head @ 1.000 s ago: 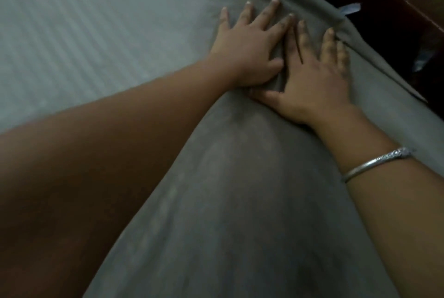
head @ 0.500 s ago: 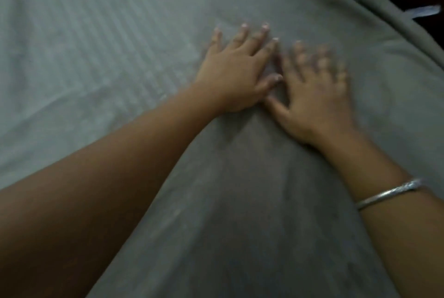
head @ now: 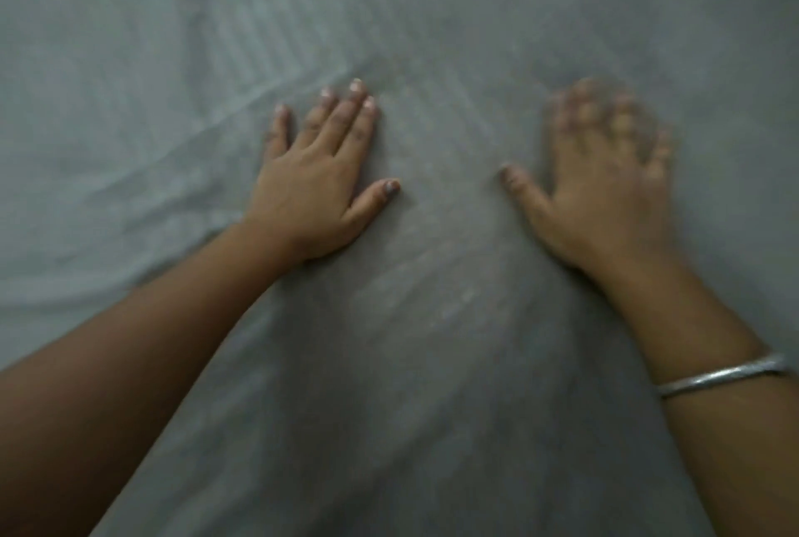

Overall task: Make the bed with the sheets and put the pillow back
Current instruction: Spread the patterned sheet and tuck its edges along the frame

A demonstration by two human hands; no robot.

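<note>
A grey sheet (head: 432,363) with faint woven stripes covers the bed and fills the whole view. My left hand (head: 315,186) lies flat on it, palm down, fingers straight and close together. My right hand (head: 605,186) also rests palm down on the sheet, fingers spread, blurred by motion. A gap of bare sheet separates the two hands. A silver bangle (head: 722,376) sits on my right wrist. No pillow is in view.
Long creases (head: 142,173) run across the sheet on the left side, from the left hand toward the left edge of the view. The bed's edge is out of view.
The hands, side by side and touching near the bed's far edge, have slid apart over the sheet, the right one moving rightward. The dark furniture at the top right has left the view.
</note>
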